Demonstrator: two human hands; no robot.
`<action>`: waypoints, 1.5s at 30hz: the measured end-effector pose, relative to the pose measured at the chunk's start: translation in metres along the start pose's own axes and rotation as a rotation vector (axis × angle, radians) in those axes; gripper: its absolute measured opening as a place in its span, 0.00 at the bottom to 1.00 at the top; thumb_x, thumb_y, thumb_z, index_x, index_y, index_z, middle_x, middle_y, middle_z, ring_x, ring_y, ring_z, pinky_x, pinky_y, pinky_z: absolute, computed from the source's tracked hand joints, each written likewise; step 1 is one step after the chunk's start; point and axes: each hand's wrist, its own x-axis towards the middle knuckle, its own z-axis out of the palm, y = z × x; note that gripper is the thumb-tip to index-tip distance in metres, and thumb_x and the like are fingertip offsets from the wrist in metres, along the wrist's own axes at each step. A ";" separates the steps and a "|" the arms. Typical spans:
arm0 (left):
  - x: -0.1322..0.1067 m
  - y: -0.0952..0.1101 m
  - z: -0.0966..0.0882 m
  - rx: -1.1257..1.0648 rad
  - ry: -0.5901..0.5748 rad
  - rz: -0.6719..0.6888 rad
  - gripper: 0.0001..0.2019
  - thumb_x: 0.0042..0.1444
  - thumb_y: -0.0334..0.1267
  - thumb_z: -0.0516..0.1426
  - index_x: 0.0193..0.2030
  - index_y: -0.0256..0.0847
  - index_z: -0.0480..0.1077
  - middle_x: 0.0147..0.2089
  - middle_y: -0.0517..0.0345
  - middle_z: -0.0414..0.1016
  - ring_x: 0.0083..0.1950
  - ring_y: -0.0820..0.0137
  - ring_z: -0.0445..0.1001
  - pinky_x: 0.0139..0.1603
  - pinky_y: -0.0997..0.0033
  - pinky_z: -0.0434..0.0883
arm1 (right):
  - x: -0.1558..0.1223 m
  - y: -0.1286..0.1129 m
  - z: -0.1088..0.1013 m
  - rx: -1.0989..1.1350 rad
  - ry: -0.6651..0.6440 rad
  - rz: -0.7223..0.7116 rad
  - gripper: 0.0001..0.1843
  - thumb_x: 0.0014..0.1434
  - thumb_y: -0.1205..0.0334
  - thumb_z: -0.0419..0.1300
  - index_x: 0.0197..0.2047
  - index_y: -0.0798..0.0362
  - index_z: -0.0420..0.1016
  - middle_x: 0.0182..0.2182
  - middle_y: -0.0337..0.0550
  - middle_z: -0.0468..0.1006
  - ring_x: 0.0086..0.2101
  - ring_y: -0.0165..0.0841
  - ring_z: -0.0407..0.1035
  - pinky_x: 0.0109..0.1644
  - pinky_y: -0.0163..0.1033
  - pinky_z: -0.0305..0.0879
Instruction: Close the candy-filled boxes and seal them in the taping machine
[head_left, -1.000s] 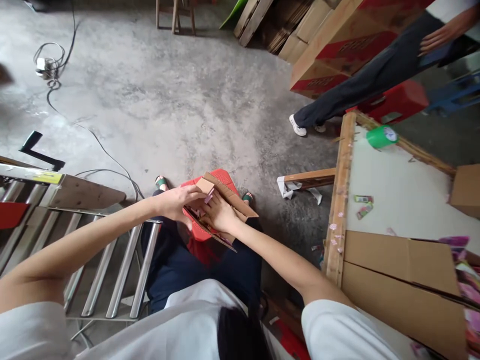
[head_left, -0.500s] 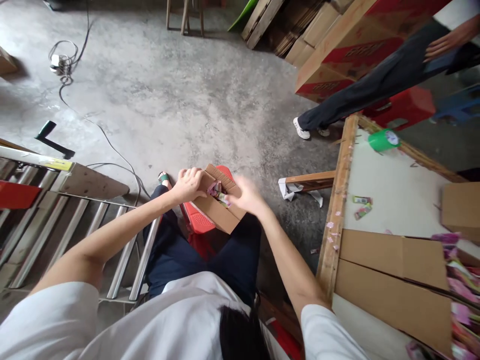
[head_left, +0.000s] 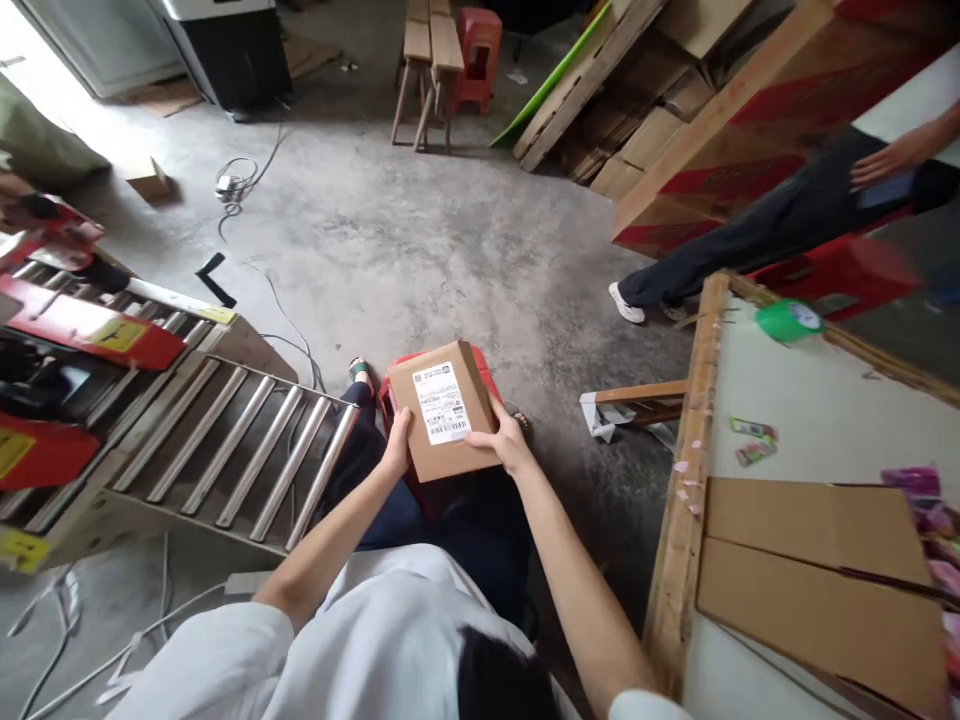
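- Left grip (head_left: 398, 442): closed on the left side of the cardboard box (head_left: 448, 455).
- Right grip (head_left: 506, 440): holding the same box's right side, thumb over its top face by the lower edge of the white label (head_left: 441, 402).
- Box: over the red stool (head_left: 487, 374), between the knees, tilted; contact with stool can't tell.
- Roller conveyor (head_left: 261, 460): left of box.
- Desk (head_left: 787, 385): right side, carries green tape roll (head_left: 789, 320), large carton (head_left: 817, 570).
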 end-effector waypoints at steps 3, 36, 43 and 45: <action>-0.026 0.022 -0.030 -0.042 0.028 0.163 0.31 0.55 0.61 0.60 0.57 0.39 0.69 0.57 0.44 0.76 0.58 0.50 0.76 0.60 0.49 0.73 | -0.013 -0.012 0.027 0.175 -0.115 -0.097 0.57 0.43 0.50 0.72 0.73 0.48 0.55 0.60 0.46 0.74 0.58 0.47 0.68 0.66 0.52 0.62; -0.100 0.296 -0.246 1.855 0.667 0.763 0.29 0.68 0.46 0.45 0.74 0.57 0.45 0.79 0.70 0.39 0.79 0.59 0.40 0.76 0.40 0.41 | -0.020 -0.003 0.110 -0.055 -0.372 -0.116 0.25 0.59 0.57 0.63 0.59 0.55 0.73 0.50 0.57 0.81 0.48 0.40 0.79 0.55 0.51 0.76; -0.048 0.011 -0.044 1.383 -0.570 0.733 0.36 0.64 0.44 0.54 0.76 0.47 0.45 0.75 0.41 0.53 0.76 0.49 0.52 0.73 0.36 0.55 | -0.128 0.010 0.024 -0.216 0.064 -0.078 0.19 0.58 0.68 0.64 0.53 0.51 0.78 0.50 0.45 0.82 0.50 0.35 0.76 0.61 0.44 0.70; -0.057 -0.026 0.015 1.255 -0.829 0.688 0.34 0.63 0.44 0.54 0.75 0.46 0.49 0.74 0.43 0.56 0.76 0.54 0.54 0.74 0.44 0.58 | -0.185 0.001 -0.022 -0.439 0.390 -0.164 0.14 0.62 0.66 0.61 0.52 0.50 0.78 0.50 0.46 0.81 0.51 0.37 0.74 0.63 0.47 0.66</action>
